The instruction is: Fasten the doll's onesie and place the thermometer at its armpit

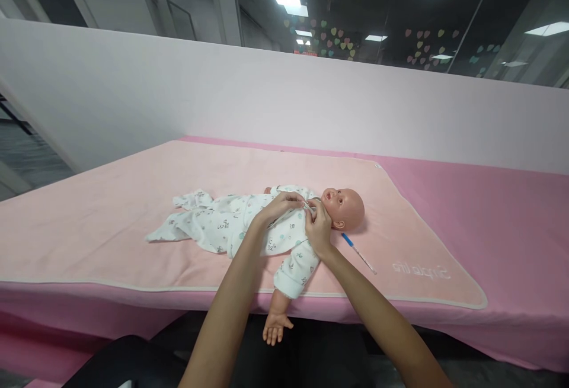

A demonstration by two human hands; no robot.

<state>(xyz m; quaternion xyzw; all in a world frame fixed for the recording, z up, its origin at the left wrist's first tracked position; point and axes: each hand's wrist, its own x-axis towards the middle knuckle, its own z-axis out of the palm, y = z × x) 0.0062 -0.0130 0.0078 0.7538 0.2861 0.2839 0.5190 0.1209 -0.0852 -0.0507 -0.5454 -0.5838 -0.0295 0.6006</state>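
Note:
A baby doll [351, 207] lies on its back, head to the right, in a white patterned shirt [288, 231] and matching trousers [213, 222]. My left hand [284, 203] pinches the shirt's edge at the upper chest, just below the doll's chin. Close against it, my right hand [318, 222] is closed on the same edge by the collar, fingers bent. My fingertips hide whatever fastening may be there. The doll's near arm [278, 311] hangs past the table's front edge, its sleeve folded at the wrist.
A glass thermometer-like stick with a blue cap [358, 252] lies right of the doll's shoulder. Beneath the doll spreads a peach mat [111, 216] over a pink table cover [511, 228]. A white partition [311, 103] rises behind the table.

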